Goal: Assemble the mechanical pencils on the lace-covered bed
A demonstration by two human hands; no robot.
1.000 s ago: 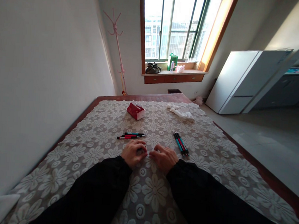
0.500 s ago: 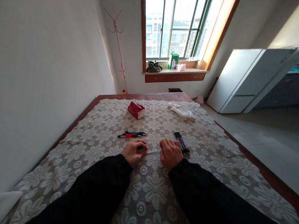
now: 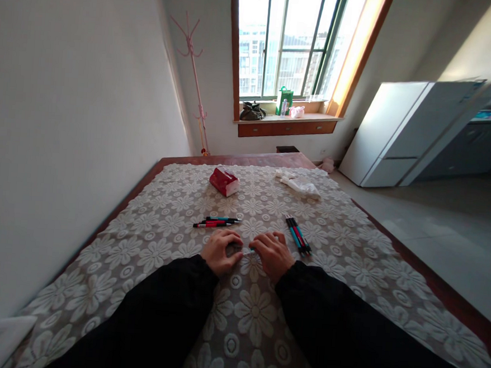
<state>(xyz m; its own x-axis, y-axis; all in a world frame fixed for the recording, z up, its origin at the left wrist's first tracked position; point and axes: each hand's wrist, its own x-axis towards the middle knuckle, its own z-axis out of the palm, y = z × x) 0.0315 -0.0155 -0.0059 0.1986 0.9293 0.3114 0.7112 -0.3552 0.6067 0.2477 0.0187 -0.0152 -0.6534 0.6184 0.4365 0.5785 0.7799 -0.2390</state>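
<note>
Resting on the flower-patterned bed cover (image 3: 170,240), the left hand (image 3: 219,251) curls its fingers over a small thing too hidden to name, meeting the right hand (image 3: 271,255), fingers bent, between two pens (image 3: 215,221) far-left and a pen bundle (image 3: 297,234) right.

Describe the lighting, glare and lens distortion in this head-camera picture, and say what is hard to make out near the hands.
Head view: the window is blown out by daylight, with a warm sunlit strip on its right reveal; walls bow outward from wide-angle distortion; the black sleeves lose all detail; the thin item between the left hand and right hand is too small and dim to identify.
</note>
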